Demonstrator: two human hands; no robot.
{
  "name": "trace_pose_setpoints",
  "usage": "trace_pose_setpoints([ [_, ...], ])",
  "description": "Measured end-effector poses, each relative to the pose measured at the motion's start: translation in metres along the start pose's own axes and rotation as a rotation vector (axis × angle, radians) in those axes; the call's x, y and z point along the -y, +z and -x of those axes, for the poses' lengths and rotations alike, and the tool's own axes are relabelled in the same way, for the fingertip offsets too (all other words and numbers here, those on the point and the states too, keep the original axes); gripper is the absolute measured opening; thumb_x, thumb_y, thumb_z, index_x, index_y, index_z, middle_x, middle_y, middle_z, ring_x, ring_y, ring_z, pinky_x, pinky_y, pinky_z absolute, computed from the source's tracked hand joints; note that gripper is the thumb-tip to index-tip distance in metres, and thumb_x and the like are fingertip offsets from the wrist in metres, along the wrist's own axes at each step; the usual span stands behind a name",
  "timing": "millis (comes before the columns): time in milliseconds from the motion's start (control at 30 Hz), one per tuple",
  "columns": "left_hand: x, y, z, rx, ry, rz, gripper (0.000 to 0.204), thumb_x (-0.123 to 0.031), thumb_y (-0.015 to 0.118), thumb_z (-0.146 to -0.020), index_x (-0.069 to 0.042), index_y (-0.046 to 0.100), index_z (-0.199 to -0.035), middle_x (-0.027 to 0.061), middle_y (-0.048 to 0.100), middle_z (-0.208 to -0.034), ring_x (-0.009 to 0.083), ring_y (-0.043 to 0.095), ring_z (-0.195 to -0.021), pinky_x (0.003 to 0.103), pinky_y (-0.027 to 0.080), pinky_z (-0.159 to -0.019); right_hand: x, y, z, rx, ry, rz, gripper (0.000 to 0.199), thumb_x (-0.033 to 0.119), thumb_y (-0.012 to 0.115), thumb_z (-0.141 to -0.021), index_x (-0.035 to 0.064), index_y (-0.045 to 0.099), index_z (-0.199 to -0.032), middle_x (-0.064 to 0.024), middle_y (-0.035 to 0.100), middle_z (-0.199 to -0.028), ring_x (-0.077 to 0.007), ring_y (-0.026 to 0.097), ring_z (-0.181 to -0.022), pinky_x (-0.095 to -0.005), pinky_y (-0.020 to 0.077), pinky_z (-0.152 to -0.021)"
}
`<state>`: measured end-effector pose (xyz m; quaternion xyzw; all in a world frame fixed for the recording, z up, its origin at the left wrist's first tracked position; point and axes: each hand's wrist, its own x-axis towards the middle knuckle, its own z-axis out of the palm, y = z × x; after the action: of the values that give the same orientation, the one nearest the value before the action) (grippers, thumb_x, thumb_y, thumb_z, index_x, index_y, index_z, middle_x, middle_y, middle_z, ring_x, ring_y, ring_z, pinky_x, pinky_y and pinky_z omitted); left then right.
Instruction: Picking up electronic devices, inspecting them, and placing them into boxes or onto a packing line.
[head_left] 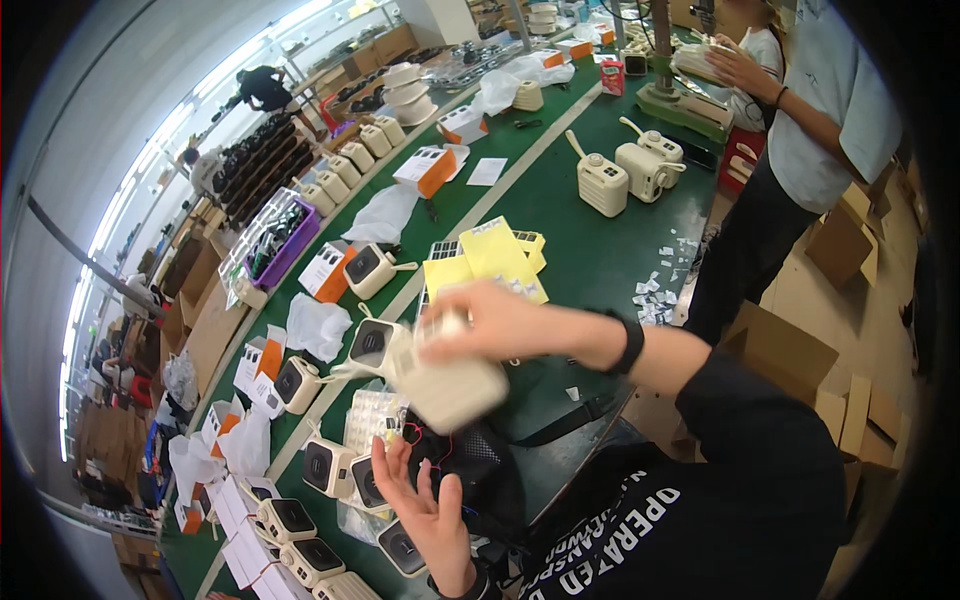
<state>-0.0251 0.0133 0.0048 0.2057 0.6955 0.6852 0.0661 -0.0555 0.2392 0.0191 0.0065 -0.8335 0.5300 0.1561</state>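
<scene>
My right hand (485, 318) reaches across the green table and grips a cream box-shaped device (452, 385) from above; both are smeared by motion. The device looks like a small portable speaker. Below it, my left hand (425, 505) is raised with spread fingers and nothing in it. Beside that hand lie more cream devices with dark square fronts, one (326, 465) just to its left. A clear bubbled plastic tray (375, 420) and a black mesh bag (485, 480) are close by. Beyond my right hand lie yellow sticker sheets (495, 260).
White-and-orange boxes (425, 170) and plastic bags (318, 325) line the table's left part. Paper scraps (655, 300) lie near the right edge. Two devices (602, 185) stand farther back. Another person (835, 110) stands at the right, by a green press stand (685, 108).
</scene>
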Motion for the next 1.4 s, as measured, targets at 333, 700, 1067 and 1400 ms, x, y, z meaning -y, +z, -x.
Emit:
trace_pose_setpoints([
  [333,-0.004,-0.056,0.018,-0.055,0.083,0.136,0.054,-0.011,0.05,-0.088,-0.002,0.025,-0.136,0.0162,0.037,-0.129,0.0262,0.04,-0.117,0.035,0.033,-0.095,-0.167,-0.029,-0.21,-0.508,0.444,0.504,0.065,0.041,0.078,-0.058,-0.0036,0.052,-0.098,-0.0191,0.058,-0.1,-0.0317,0.057,-0.096,-0.0369,0.0475,-0.08],
  [700,0.013,-0.09,0.013,-0.186,0.029,0.173,0.053,-0.013,0.048,-0.09,0.0,0.024,-0.135,0.0188,0.036,-0.128,0.0296,0.041,-0.117,0.04,0.033,-0.099,-0.147,0.094,-0.258,-0.241,0.189,0.805,0.093,0.055,0.072,-0.059,-0.0102,0.037,-0.115,-0.0263,0.045,-0.106,-0.0433,0.052,-0.094,-0.0449,0.0483,-0.076],
  [1067,0.022,-0.11,0.03,-0.333,0.023,0.173,0.051,-0.017,0.048,-0.09,0.0,0.026,-0.133,0.0202,0.037,-0.127,0.0314,0.045,-0.112,0.043,0.038,-0.096,-0.121,0.067,-0.225,-0.251,0.064,0.274,0.091,0.046,0.074,-0.049,-0.0071,0.043,-0.117,-0.0224,0.055,-0.109,-0.0313,0.056,-0.1,-0.0342,0.0423,-0.088],
  [1400,-0.003,-0.065,0.003,-0.101,0.337,0.174,0.098,-0.038,0.079,-0.062,-0.003,0.022,-0.134,0.0191,0.034,-0.132,0.031,0.038,-0.12,0.042,0.031,-0.099,0.042,0.062,0.02,0.237,-1.203,0.512,0.051,0.013,0.064,-0.063,0.0112,0.048,-0.112,-0.0129,0.035,-0.134,-0.0376,0.043,-0.111,-0.0383,0.0493,-0.078],
])
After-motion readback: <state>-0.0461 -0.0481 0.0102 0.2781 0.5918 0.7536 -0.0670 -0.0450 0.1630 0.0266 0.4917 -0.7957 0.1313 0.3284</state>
